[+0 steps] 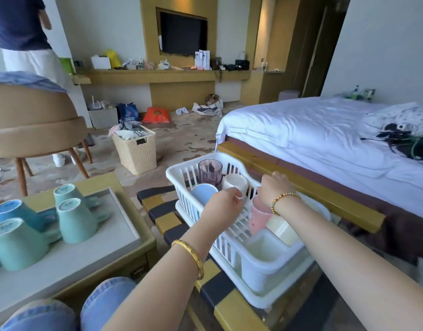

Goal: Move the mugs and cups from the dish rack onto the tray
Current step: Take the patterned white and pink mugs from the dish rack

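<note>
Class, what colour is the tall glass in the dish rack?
Translucent purple glass, seen in the head view.

Both hands are reaching into the dish rack (232,249): left hand (221,207) apparently gripping the white mug (234,183), right hand (275,187) entering the pink cup (259,217).

White dish rack (229,249) sits on a yellow-and-black checkered bench (220,299) at lower center; lower left, a grey tray (96,256) holds upside-down teal and blue mugs (74,220).
</note>
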Available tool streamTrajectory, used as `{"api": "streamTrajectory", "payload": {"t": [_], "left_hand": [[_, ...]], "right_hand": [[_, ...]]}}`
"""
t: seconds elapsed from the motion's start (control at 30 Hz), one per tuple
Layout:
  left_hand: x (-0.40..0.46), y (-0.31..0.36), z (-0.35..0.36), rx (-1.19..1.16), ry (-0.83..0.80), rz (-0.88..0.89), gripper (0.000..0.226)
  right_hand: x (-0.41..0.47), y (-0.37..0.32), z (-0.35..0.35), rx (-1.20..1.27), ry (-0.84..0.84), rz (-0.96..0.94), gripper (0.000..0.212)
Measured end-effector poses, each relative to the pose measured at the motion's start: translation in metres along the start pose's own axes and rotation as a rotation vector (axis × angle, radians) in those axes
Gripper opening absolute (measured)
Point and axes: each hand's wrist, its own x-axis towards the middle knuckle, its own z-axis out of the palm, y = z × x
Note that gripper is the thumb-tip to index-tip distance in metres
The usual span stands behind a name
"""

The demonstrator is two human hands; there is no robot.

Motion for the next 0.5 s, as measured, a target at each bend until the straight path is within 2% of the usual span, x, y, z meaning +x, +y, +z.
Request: {"api": "streamTrajectory", "payload": {"t": [0.1,0.27,0.4,0.5], "left_hand": [[0.001,0.011,0.019,-0.024,-0.090,0.018,0.028],[-0.007,0.028,0.039,-0.088,-0.220,0.012,0.043],[-0.012,0.037,0.049,-0.036,-0.355,-0.016,0.061],[-0.015,0.041,0.053,0.014,-0.412,-0.019,0.071]], "right_hand": [[-0.002,0.016,-0.001,-0.044,-0.076,0.103,0.043],[-0.008,0.027,-0.005,-0.057,-0.029,0.163,0.043],[-0.012,0.034,-0.005,-0.064,-0.049,0.127,0.029],[-0.016,0.037,-0.003,0.013,0.001,0.090,0.020]]}}
